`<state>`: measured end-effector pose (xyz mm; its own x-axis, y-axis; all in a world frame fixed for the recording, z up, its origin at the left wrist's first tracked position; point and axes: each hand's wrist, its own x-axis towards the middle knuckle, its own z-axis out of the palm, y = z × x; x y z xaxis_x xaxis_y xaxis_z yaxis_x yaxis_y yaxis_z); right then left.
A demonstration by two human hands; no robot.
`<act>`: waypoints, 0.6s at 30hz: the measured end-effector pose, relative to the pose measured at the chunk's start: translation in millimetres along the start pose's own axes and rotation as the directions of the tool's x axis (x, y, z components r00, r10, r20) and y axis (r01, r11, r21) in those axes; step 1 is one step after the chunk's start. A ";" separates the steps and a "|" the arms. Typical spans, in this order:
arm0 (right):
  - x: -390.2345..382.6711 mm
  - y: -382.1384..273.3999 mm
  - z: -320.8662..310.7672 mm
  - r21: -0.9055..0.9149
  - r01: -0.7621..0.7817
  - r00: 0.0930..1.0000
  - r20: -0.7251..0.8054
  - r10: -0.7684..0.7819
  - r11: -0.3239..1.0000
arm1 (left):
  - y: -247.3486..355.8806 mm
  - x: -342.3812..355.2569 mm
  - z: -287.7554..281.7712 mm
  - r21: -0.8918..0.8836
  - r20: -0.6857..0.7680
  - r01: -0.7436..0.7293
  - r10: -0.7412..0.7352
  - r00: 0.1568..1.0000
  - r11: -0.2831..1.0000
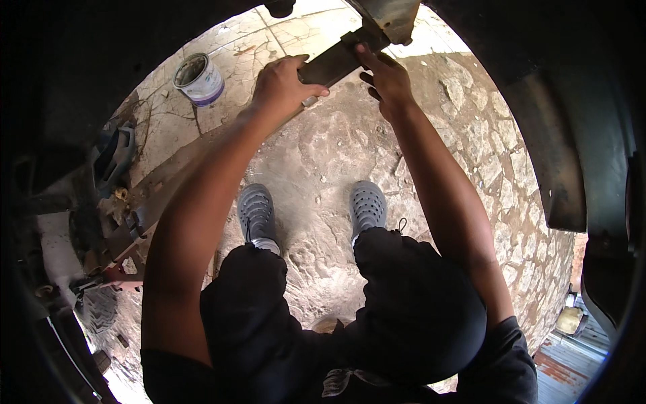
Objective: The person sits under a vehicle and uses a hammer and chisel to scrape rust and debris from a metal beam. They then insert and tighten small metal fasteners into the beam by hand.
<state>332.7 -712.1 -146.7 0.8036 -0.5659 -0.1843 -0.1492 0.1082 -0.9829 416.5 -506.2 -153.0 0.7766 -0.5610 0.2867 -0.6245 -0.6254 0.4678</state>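
A dark, flat, oblong metal piece (333,64) slants across the top middle, up toward the right. My left hand (279,86) grips its lower left end, with the thumb stretched along the near edge. At its upper right end, my right hand (390,79) holds it with the fingertips. Some right fingers curl beneath, partly in shadow. Just beyond that end is a worn metal bracket (390,20). Whether the piece is joined to the bracket, I cannot tell. Both forearms reach forward over my knees.
A used paint can (200,84) stands on cracked tiles at the far left. Dark curved panels (548,148) close in on the right. Metal parts (124,236) lie along the left. Rough stone ground surrounds my grey clogs (368,205); corrugated sheeting (562,363) is at the lower right.
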 end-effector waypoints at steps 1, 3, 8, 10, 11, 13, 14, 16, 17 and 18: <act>-0.9 0.8 0.2 0.020 0.002 1.000 0.017 -0.002 1.000 | -0.1 2.0 -2.4 -0.004 0.042 0.029 -0.029 0.999 1.000; -7.0 3.4 -4.6 0.060 0.013 0.999 0.052 -0.016 0.998 | 1.9 1.9 -0.9 -0.005 0.037 0.039 -0.038 0.999 0.999; 1.2 23.8 -17.6 0.295 0.065 0.964 0.228 -0.137 0.953 | 15.9 -1.5 -7.1 -0.075 0.070 0.089 -0.084 0.994 0.993; 5.2 28.8 -13.3 0.383 0.051 0.975 0.182 -0.130 0.922 | 11.0 -0.9 -2.5 -0.079 0.037 0.060 -0.057 0.998 0.995; 6.9 30.7 -9.1 0.427 0.043 0.979 0.160 -0.123 0.903 | 7.6 -0.7 0.0 -0.080 0.023 0.047 -0.046 0.999 0.996; 17.6 24.1 -5.7 0.430 0.043 0.990 0.104 -0.097 0.902 | 3.2 1.5 3.8 -0.058 0.001 0.049 -0.049 0.999 0.997; 18.4 15.1 -6.5 0.392 0.050 0.986 0.127 -0.108 0.919 | 1.9 -0.4 3.7 -0.046 -0.011 0.051 -0.052 0.999 0.998; 9.5 11.8 -6.9 0.357 0.070 0.972 0.188 -0.145 0.931 | -0.2 -6.4 2.5 -0.051 0.000 0.068 -0.068 0.998 0.996; 10.2 17.9 -11.5 0.390 0.089 0.965 0.194 -0.176 0.916 | 2.9 -2.1 0.7 -0.059 -0.004 0.066 -0.067 0.998 0.996; 9.3 25.6 -15.7 0.423 0.106 0.958 0.201 -0.207 0.900 | 7.3 -3.0 1.5 -0.077 0.018 0.075 -0.073 0.997 0.994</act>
<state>327.2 -727.4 -173.6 0.9159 -0.4004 0.0274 0.1944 0.3830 -0.9031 409.5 -509.9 -151.8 0.8188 -0.5231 0.2367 -0.5565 -0.6217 0.5511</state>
